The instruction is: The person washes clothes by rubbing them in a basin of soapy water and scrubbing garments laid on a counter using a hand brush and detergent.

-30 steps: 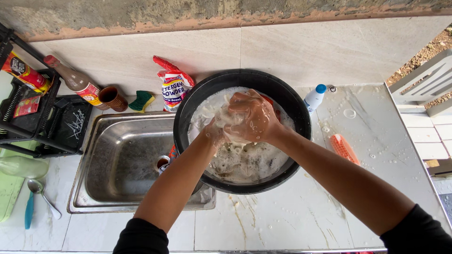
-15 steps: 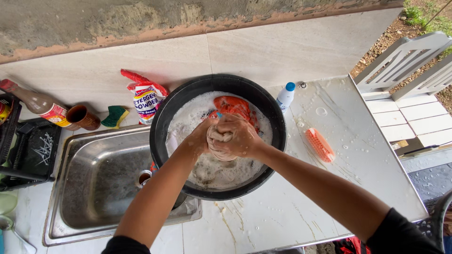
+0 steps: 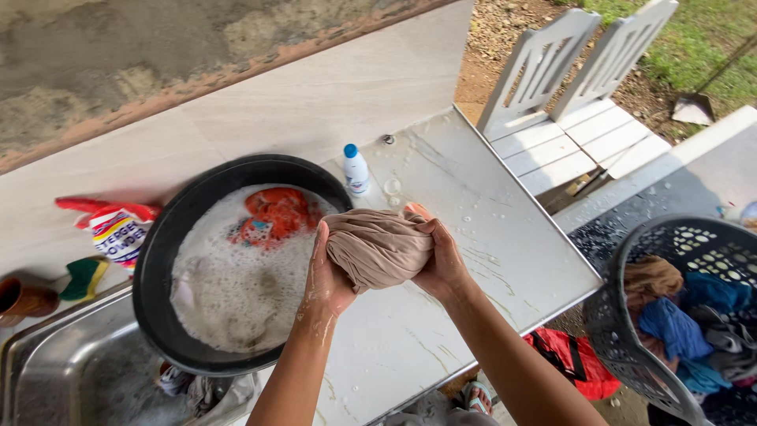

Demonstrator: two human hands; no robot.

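Already lifted clear of the suds, the beige cloth (image 3: 378, 248) is bunched into a tight wad between both hands, the left hand (image 3: 325, 276) clamped on its near-left end and the right hand (image 3: 443, 260) closed around its right end, above the wet counter (image 3: 505, 237). Just left of the left hand sits the black basin (image 3: 158, 260), foamy, with an orange garment (image 3: 276, 213) soaking in it, so at least one piece remains unwashed, by my reading. Beyond the hands stands a small white bottle (image 3: 356, 170); well to the right of the right hand, a dark laundry basket (image 3: 623, 315) holds other clothes. The wad looks wrung or nearly so, not yet set down.
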